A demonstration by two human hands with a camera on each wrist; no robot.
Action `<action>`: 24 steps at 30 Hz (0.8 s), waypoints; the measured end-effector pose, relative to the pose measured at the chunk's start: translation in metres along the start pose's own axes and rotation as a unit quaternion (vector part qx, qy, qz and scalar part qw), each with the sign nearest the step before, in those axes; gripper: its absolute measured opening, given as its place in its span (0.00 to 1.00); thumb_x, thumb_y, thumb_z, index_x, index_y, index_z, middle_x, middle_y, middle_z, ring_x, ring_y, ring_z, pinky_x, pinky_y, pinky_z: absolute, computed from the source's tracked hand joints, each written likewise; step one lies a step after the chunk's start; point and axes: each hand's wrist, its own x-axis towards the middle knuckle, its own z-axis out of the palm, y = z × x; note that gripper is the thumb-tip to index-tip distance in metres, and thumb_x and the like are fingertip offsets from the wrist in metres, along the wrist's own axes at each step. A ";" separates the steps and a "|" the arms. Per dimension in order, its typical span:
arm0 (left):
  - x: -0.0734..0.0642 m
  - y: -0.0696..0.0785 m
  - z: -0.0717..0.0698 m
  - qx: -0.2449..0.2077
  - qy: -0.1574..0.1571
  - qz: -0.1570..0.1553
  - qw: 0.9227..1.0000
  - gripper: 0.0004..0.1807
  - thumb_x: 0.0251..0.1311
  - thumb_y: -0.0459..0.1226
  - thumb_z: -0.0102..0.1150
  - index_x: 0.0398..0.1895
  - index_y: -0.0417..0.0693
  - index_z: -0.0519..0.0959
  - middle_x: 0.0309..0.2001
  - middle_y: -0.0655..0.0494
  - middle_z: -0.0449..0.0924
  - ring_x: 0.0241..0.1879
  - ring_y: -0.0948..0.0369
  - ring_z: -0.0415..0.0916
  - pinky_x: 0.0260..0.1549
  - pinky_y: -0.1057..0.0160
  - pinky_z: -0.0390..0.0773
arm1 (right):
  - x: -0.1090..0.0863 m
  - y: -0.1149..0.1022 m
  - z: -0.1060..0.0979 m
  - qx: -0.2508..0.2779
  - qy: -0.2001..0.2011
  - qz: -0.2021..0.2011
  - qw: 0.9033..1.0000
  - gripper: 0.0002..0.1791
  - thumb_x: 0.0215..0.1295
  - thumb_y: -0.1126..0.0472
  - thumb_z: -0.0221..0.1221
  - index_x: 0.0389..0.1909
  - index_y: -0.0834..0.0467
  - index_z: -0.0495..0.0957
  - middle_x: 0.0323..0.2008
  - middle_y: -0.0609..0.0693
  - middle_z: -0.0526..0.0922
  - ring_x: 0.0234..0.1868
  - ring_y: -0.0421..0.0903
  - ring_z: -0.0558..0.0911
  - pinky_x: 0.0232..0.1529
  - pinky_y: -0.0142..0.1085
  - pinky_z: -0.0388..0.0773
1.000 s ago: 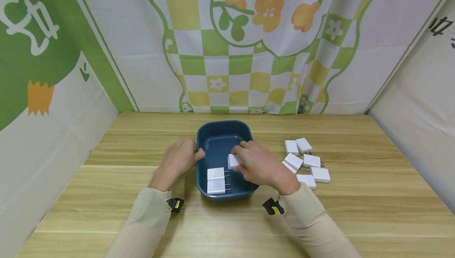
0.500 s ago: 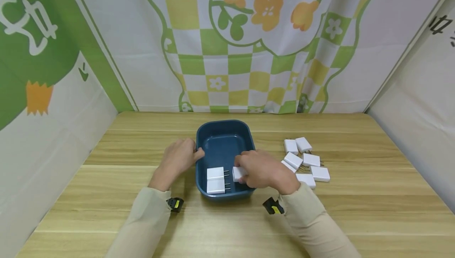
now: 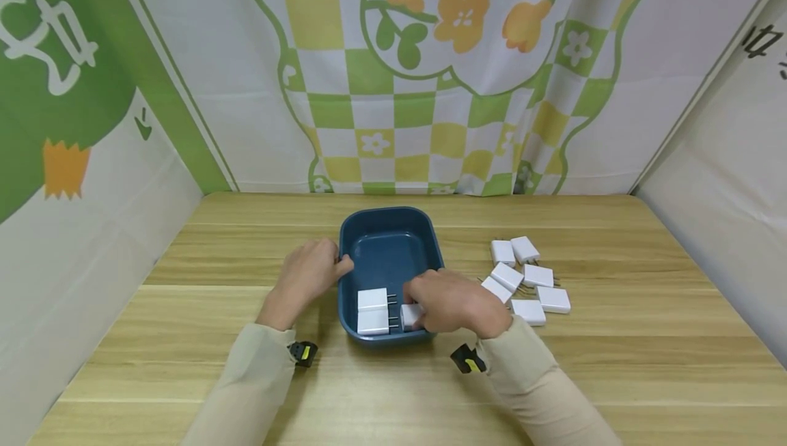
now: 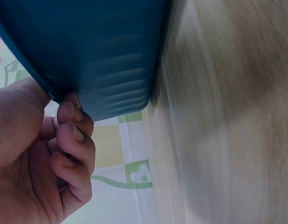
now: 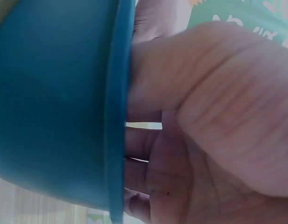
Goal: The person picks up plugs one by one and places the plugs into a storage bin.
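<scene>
A dark blue plastic bin stands on the wooden table. My left hand pinches its left rim between thumb and curled fingers, as the left wrist view also shows. Inside the bin, two white charger plugs lie side by side at the near left, prongs pointing right. Reaching over the right rim, my right hand grips another white charger plug low in the bin, just right of those prongs. In the right wrist view the bin's wall hides the fingertips and the plug.
Right of the bin, several white charger plugs lie loosely grouped on the table, with prongs facing various ways. A patterned curtain hangs behind the table's back edge, and fabric walls flank both sides.
My right hand has moved toward the near side of the bin with the charger plug, which now sits beside the front plug's prongs. My left hand stays on the rim.
</scene>
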 end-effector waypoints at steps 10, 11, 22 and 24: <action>0.000 0.001 0.000 -0.009 0.000 -0.001 1.000 0.21 0.60 0.38 0.56 0.09 0.50 0.65 0.11 0.61 0.62 0.13 0.62 0.60 0.16 0.64 0.58 | 0.006 0.002 0.005 -0.014 0.006 -0.004 1.000 0.09 0.56 0.62 0.74 0.34 0.51 0.83 0.30 0.41 0.80 0.31 0.41 0.77 0.36 0.38 0.75; 0.000 0.001 0.000 -0.008 0.001 0.001 1.000 0.21 0.60 0.38 0.56 0.09 0.50 0.65 0.11 0.61 0.62 0.13 0.62 0.60 0.16 0.65 0.58 | 0.006 0.002 0.006 -0.014 0.005 -0.004 1.000 0.09 0.55 0.62 0.74 0.34 0.51 0.83 0.30 0.41 0.80 0.31 0.41 0.77 0.36 0.38 0.75; 0.000 0.002 0.001 -0.001 0.005 0.002 1.000 0.21 0.60 0.38 0.56 0.09 0.50 0.66 0.11 0.61 0.62 0.13 0.62 0.61 0.16 0.65 0.58 | 0.006 0.001 0.006 0.001 -0.013 0.005 1.000 0.09 0.57 0.64 0.72 0.37 0.51 0.85 0.31 0.41 0.81 0.32 0.40 0.77 0.38 0.38 0.76; 0.000 0.002 0.002 -0.001 0.006 0.002 1.000 0.21 0.60 0.38 0.56 0.09 0.50 0.66 0.11 0.61 0.62 0.13 0.62 0.61 0.16 0.65 0.58 | 0.006 0.001 0.006 0.000 -0.014 0.005 1.000 0.09 0.57 0.64 0.72 0.37 0.51 0.85 0.31 0.41 0.81 0.32 0.40 0.77 0.38 0.38 0.76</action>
